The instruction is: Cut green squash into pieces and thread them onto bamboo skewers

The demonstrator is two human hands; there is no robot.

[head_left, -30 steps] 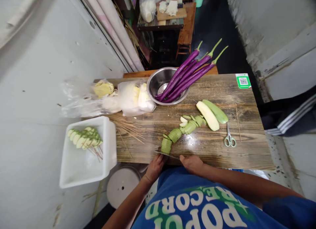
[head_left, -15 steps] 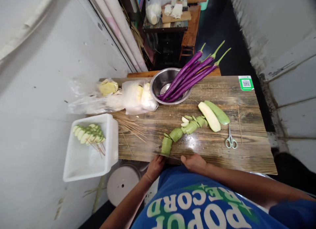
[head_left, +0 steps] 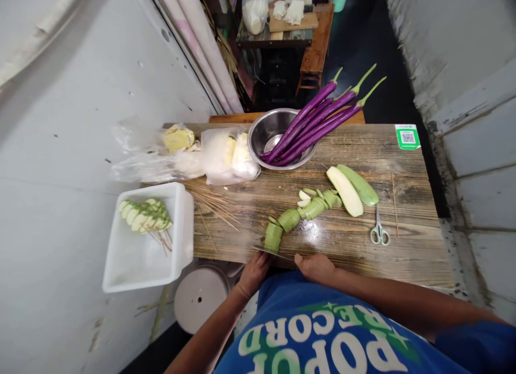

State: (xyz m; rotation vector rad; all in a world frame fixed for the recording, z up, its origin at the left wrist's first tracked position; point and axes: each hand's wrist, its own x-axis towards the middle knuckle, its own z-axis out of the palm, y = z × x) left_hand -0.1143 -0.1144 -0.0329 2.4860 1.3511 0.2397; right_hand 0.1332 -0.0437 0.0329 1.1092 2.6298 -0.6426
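Two bare hands work at the near edge of the wooden table (head_left: 342, 247). The fingers of the right hand (head_left: 316, 268) are closed around the handle end of a knife (head_left: 274, 252). The left hand (head_left: 253, 271) is just behind the blade; its fingertips are partly hidden, so I cannot tell how far they open or what they hold. Taking the knife as the centre of the clock, the sliced green vegetable (head_left: 289, 219) begins at the blade and goes in a curved row towards one o'clock. At two o'clock lie two longer pieces — a pale one (head_left: 345, 191) and a green one (head_left: 358, 185) side by side — and at three o'clock the scissors (head_left: 379, 233). Wooden skewers (head_left: 213, 203) are at ten o'clock, a white tub (head_left: 135, 269) with skewered slices (head_left: 145, 215) at nine. At twelve o'clock, purple eggplants (head_left: 312, 126) lean out of a metal bowl (head_left: 256, 137).
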